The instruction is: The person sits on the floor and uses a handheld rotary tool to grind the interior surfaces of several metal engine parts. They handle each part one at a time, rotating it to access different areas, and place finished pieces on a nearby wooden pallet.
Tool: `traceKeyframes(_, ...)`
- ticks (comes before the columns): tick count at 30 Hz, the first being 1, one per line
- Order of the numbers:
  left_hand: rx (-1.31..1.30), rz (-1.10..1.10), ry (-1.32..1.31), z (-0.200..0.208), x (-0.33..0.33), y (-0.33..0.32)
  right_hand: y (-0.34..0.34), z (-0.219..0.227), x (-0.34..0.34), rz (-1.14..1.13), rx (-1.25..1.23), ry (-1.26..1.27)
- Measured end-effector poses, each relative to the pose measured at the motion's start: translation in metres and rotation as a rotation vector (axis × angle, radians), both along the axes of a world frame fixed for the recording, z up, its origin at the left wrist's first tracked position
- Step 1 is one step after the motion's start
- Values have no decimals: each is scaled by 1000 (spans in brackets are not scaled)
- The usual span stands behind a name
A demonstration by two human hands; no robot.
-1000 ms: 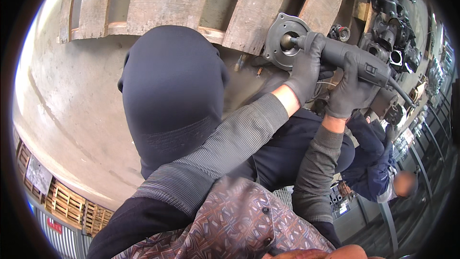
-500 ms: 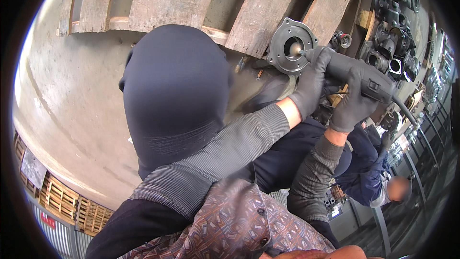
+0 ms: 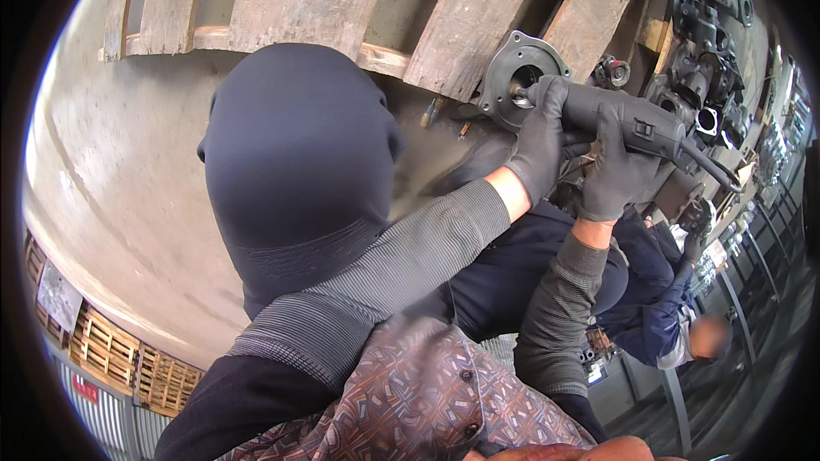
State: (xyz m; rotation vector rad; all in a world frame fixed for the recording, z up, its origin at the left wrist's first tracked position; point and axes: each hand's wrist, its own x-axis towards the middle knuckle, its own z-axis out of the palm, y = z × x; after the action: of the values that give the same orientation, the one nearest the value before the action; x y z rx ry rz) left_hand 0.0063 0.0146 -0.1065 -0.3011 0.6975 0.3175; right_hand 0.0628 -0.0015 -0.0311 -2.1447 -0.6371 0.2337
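Both my hands wear dark grey gloves and hold a dark grey die grinder (image 3: 623, 117). My left hand (image 3: 540, 141) is wrapped round its front end, close to the spindle. Further back, my right hand (image 3: 617, 166) grips the body near the switch, with the fingers closed over it. The grinder's tip reaches into the round bore of a grey metal flanged housing (image 3: 499, 77), which has bolt holes round its rim. The housing rests against the edge of a wooden pallet. The very end of the tip is partly hidden inside the bore.
Wooden pallet slats (image 3: 478, 13) stretch across the top. Several dark metal castings (image 3: 705, 60) lie at the upper right. A power cord (image 3: 713, 166) trails from the grinder's rear. My dark-clothed knee (image 3: 299, 154) fills the left middle. A co-worker (image 3: 653, 324) sits at the right.
The grinder has shifted left, its rear end swinging up, and its tip now sits further left and lower in the bore. Both hands have moved with it, keeping their grip.
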Motion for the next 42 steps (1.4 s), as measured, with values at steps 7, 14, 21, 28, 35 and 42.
traceKeyframes(7,-62,3,-36,2,0,2,6,8,-2,47,-97,-125)
traceKeyframes(14,-54,71,-90,9,11,0,5,15,7,25,-22,-60)
traceKeyframes(21,-48,32,-78,5,6,-1,-1,6,5,54,43,-52)
traceKeyframes(28,-71,45,-100,9,3,-1,1,11,0,22,91,28)
traceKeyframes(35,-24,63,-90,9,4,-2,3,15,0,-7,63,70)
traceKeyframes(42,-67,72,-85,7,5,-2,2,13,2,46,34,24)
